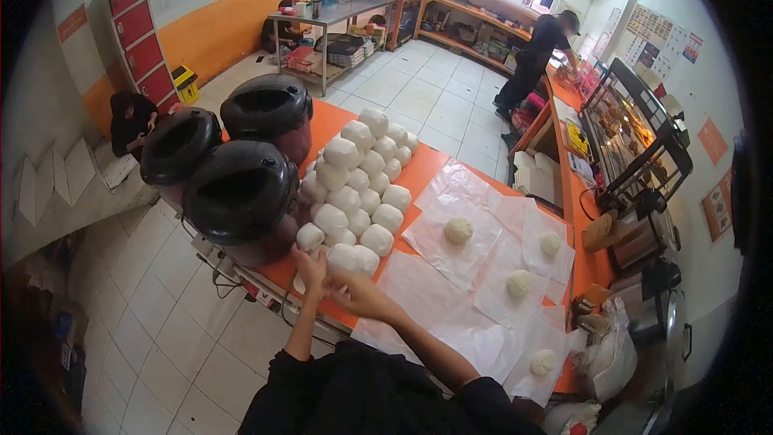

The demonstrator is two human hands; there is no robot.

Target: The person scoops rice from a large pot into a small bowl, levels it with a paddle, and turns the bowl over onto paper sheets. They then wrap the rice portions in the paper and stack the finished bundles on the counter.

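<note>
My left hand point(312, 268) is at the near end of a stack of white wrapped round bundles point(344, 200). Its fingers are bent around a white bundle point(299, 283) that shows only in part beside the wrist. Close to its right, my right hand point(354, 293) has curled fingers pointing towards the left hand; whatever they hold, if anything, is hidden. Just beyond both hands sits the nearest bundle point(345, 258) of the stack. Sheets of white paper point(412, 288) overlap to the right, several bearing a pale, grainy mound that looks like rice point(458, 230).
Three large containers with black lids point(240, 180) stand left of the stack on the orange table point(427, 163). A clear plastic bag point(609, 358) lies at the right. A glass food display point(636, 129) lines the right wall. One person point(541, 52) stands behind; others crouch at left.
</note>
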